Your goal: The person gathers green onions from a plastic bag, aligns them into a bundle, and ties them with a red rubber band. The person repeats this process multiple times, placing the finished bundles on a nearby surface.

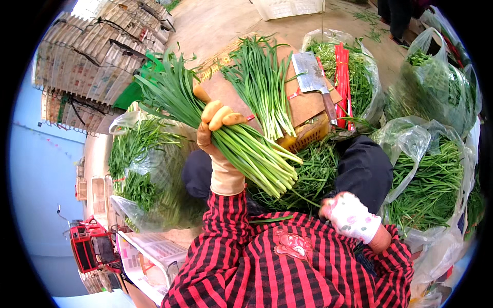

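Note:
My left hand, in a tan glove, grips a thick bunch of garlic chives. Its pale stem ends point down to the right and the green leaf tips up to the left. My right hand, in a white floral glove, is beside my right thigh, its fingers blurred; a thin green strand ends near them, and whether they hold it is unclear. Beyond the bunch, more chives lie on a brown board atop a yellow plastic crate. A cleaver rests at the board's right side.
Red tie strips stand right of the cleaver. Plastic bags of greens surround me: a left bag, a far bag and a right bag. Loose leaves lie between my legs. Stacked crates stand left; a person is at far right.

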Tool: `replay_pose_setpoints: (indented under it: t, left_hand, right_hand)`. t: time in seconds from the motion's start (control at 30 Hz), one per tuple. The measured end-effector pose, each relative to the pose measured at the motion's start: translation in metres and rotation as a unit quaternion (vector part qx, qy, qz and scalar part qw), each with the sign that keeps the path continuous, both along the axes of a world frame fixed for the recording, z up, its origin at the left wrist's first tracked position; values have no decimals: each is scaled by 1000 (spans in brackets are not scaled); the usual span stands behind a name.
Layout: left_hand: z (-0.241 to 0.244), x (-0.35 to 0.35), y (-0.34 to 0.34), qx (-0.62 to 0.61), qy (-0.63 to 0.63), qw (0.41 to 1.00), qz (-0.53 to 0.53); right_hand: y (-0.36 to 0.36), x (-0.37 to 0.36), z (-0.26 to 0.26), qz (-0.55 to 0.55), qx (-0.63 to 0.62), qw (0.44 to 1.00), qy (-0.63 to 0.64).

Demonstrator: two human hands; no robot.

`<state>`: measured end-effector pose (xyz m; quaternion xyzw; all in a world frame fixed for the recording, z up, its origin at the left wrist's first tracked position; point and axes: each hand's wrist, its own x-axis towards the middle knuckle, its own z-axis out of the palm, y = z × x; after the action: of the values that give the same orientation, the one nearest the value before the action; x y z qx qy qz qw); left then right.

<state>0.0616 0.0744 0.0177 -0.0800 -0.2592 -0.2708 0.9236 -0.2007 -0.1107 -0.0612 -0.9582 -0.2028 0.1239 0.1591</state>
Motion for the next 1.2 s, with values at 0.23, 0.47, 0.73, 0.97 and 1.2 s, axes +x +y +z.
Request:
replay_pose_setpoints:
  t: [0.23,0.47,0.73,0.97,1.2]
  left_hand:
    - [-17,-31,-10,91,-47,994,-40]
    - [-32,-34,-7,108,-90,988,-69]
    - [-35,-45,-14,127,-66,989,-41]
    - [-38,-37,-19,158,-137,977,29]
    - [-41,-40,-22,201,-152,966,61]
  right_hand:
    - [34,92,88,-262,313,870,-278]
    - [37,104,64,-300,561,771,22]
    - [42,95,50,-305,789,500,184]
    - [57,104,48,-438,618,642,-120]
    - [49,112,34,-492,677,548,-11]
